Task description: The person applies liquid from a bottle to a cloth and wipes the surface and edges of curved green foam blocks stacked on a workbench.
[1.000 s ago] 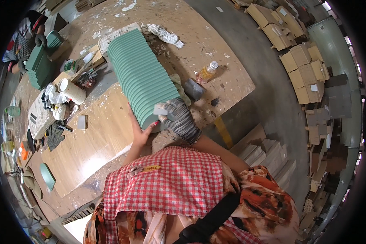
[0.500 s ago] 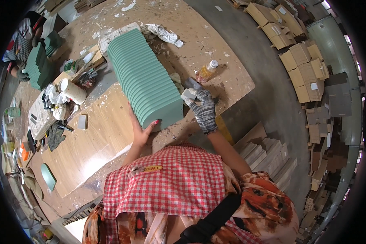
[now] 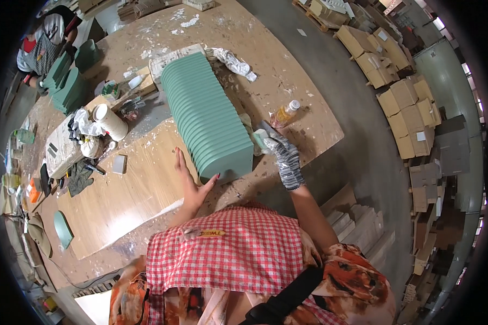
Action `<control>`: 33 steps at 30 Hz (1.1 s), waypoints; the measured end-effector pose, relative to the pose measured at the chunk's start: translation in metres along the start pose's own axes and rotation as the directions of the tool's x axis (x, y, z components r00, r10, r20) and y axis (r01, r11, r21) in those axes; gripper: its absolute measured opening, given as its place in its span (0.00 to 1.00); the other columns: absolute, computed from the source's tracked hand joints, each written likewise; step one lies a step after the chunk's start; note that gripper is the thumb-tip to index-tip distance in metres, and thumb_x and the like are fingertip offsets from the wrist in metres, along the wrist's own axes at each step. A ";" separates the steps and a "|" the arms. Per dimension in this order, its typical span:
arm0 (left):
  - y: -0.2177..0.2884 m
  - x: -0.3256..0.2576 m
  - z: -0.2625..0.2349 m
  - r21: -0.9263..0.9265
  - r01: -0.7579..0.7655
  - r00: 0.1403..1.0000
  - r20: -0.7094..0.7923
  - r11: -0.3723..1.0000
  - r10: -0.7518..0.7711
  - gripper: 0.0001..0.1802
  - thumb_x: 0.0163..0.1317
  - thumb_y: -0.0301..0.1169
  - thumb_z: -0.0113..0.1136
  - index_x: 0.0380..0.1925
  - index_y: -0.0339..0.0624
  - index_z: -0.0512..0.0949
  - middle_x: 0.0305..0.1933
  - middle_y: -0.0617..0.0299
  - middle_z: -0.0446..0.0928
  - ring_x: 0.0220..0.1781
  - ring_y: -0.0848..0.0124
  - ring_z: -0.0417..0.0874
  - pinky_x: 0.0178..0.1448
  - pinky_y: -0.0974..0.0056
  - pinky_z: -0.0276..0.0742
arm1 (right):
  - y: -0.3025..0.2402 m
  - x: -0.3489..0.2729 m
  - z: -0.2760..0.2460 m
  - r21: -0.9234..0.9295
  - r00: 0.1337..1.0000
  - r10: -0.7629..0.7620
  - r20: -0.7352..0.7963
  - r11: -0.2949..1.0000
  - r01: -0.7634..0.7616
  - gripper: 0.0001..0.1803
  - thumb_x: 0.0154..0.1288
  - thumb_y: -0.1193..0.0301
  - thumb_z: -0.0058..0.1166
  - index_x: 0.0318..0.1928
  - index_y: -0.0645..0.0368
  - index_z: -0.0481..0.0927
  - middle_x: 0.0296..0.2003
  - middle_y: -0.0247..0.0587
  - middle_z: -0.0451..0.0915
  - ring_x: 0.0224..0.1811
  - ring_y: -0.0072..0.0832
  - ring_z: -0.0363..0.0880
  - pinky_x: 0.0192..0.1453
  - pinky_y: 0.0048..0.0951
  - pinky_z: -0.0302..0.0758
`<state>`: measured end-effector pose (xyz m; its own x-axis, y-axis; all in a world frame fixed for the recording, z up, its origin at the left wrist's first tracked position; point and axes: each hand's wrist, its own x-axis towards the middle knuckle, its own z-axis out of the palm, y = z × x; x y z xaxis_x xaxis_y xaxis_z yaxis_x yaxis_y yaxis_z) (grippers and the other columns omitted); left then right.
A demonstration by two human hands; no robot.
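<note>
A long row of green curved-edge panels point(image 3: 206, 116), packed face to face, lies on the worktable in front of me. My left hand point(image 3: 192, 181) is bare and open at the row's near left corner, fingers spread, the thumb by the end panel. On the other side, my right hand point(image 3: 283, 157) wears a grey striped knit glove. It is closed on a small pale block point(image 3: 261, 140) that looks like a sanding sponge, held beside the row's near right edge. Whether the block touches the panels I cannot tell. A bottle point(image 3: 285, 114) with a white cap stands just beyond that hand.
A wood-grain board point(image 3: 130, 200) covers the table's left part, with a grey block point(image 3: 120, 164) on it. Farther left are a white cup point(image 3: 110, 122), a dark glove point(image 3: 80, 180) and a loose green panel point(image 3: 63, 229). Another person point(image 3: 46, 49) handles green panels at the far left.
My left hand's fingers have come away from the row's side and spread. My right hand has tilted the block, which stays near the row's right edge. The whole view has shifted slightly.
</note>
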<state>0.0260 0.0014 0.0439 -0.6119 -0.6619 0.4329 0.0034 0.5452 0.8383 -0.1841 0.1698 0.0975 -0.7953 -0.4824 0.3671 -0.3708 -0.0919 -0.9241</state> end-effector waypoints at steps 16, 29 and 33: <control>0.048 0.049 -0.054 0.107 -0.134 0.990 -0.027 0.985 0.137 0.38 0.41 0.38 0.79 0.56 0.45 0.76 0.62 0.52 0.72 0.64 0.57 0.67 0.67 0.52 0.55 | -0.061 -0.001 0.110 0.226 0.555 0.581 0.596 0.541 -0.810 0.15 0.73 0.72 0.49 0.55 0.64 0.78 0.44 0.40 0.82 0.44 0.22 0.80 0.46 0.24 0.80; -0.112 0.146 -0.057 0.056 0.510 0.849 -0.198 0.859 -0.491 0.27 0.56 0.37 0.71 0.53 0.35 0.76 0.26 0.60 0.79 0.26 0.73 0.77 0.32 0.68 0.71 | 0.027 0.232 0.093 0.384 0.943 0.237 0.234 0.868 -0.314 0.12 0.63 0.74 0.57 0.47 0.63 0.81 0.41 0.37 0.82 0.41 0.19 0.79 0.44 0.20 0.76; -0.118 0.175 -0.069 0.466 0.544 0.834 -0.209 0.698 -0.510 0.30 0.60 0.49 0.65 0.59 0.47 0.75 0.30 0.51 0.83 0.31 0.58 0.84 0.37 0.58 0.76 | 0.030 0.241 0.098 -0.067 0.902 0.332 0.274 0.943 -0.326 0.16 0.65 0.77 0.55 0.53 0.65 0.80 0.47 0.39 0.83 0.49 0.26 0.79 0.56 0.25 0.75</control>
<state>-0.0275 -0.2144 0.0434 -0.3472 -0.9378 0.0023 -0.6988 0.2604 0.6663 -0.3398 -0.0342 0.1473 -0.7092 -0.7050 -0.0046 -0.1224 0.1296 -0.9840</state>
